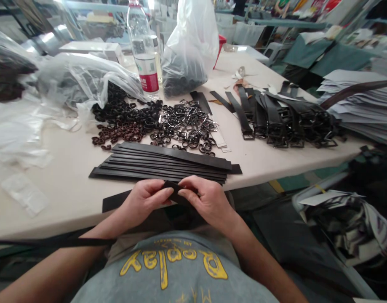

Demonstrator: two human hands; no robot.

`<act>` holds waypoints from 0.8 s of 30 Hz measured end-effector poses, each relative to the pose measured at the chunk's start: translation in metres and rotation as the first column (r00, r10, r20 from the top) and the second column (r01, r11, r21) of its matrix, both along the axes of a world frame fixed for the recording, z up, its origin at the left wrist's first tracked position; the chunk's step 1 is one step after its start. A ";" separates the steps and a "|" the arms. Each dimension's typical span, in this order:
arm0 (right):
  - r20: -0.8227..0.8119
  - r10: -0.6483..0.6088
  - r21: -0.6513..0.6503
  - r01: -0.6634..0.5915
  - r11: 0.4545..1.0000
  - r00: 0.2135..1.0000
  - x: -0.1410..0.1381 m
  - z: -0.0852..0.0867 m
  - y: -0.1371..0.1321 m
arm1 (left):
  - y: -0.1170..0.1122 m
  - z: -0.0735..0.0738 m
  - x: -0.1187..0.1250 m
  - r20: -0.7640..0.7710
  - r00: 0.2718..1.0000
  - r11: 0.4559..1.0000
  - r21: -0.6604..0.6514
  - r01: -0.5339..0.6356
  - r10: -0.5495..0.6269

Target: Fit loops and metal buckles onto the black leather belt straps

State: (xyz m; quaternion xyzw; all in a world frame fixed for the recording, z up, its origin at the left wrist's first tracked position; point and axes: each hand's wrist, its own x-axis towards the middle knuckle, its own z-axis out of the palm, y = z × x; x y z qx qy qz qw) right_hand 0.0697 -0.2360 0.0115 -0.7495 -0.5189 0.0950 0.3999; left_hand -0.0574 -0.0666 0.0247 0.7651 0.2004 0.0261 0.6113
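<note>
My left hand (pixel 149 197) and my right hand (pixel 209 198) meet at the table's front edge, each closed with thumb and fingers on a black strap (pixel 172 186). A short part of this strap shows between my fingertips; my fingers hide the rest. Just beyond my hands lies a stack of flat black belt straps (pixel 168 162). A black band end (pixel 114 201) shows on the table behind my left wrist, and a thin black strip (pixel 54 242) crosses near my left forearm. Whether these belong to the held strap I cannot tell.
Behind the stack lie metal buckles (pixel 188 120), black loops (pixel 130 111) and brown loops (pixel 120 132). Straps with buckles (pixel 275 115) are heaped at right, near stacked sheets (pixel 357 99). A water bottle (pixel 145 63) and plastic bag (pixel 190 50) stand behind. A bin (pixel 302 204) is at lower right.
</note>
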 end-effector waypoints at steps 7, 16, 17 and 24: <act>0.062 -0.208 0.209 0.191 0.959 0.976 -0.020 -0.017 0.003 | -0.010 -0.019 0.004 -0.037 0.974 0.889 -0.403 -0.218 0.223; 0.005 -0.186 0.236 0.180 0.955 0.983 -0.019 -0.025 0.008 | -0.010 -0.021 0.003 -0.018 0.977 0.878 -0.436 -0.198 0.212; 0.010 -0.179 0.225 0.172 0.959 0.984 -0.019 -0.025 0.008 | -0.008 -0.020 0.002 -0.005 0.984 0.916 -0.366 -0.166 0.176; 0.198 -0.209 0.169 0.177 0.970 0.958 -0.014 -0.023 0.008 | 0.003 -0.014 0.007 0.244 0.970 0.944 0.315 -0.102 0.023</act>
